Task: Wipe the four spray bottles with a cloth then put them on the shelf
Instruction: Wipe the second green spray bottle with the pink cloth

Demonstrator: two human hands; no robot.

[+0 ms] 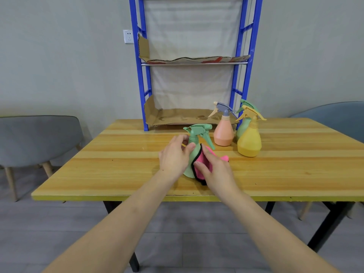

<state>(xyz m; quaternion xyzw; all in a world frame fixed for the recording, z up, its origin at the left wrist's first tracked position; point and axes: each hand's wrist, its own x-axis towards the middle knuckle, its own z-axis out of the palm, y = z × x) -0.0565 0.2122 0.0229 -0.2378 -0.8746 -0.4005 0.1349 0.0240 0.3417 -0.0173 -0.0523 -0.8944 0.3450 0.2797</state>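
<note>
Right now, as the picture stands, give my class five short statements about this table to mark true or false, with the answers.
1. The left hand holds a green spray bottle. True.
2. The cloth is blue. False: the cloth is pink.
3. The right hand presses the cloth against the green spray bottle. True.
4. All four bottles already stand on the shelf. False: no bottle is on the shelf; all four stand on the table.
5. The yellow bottle lies on its side. False: the yellow bottle stands upright.
</note>
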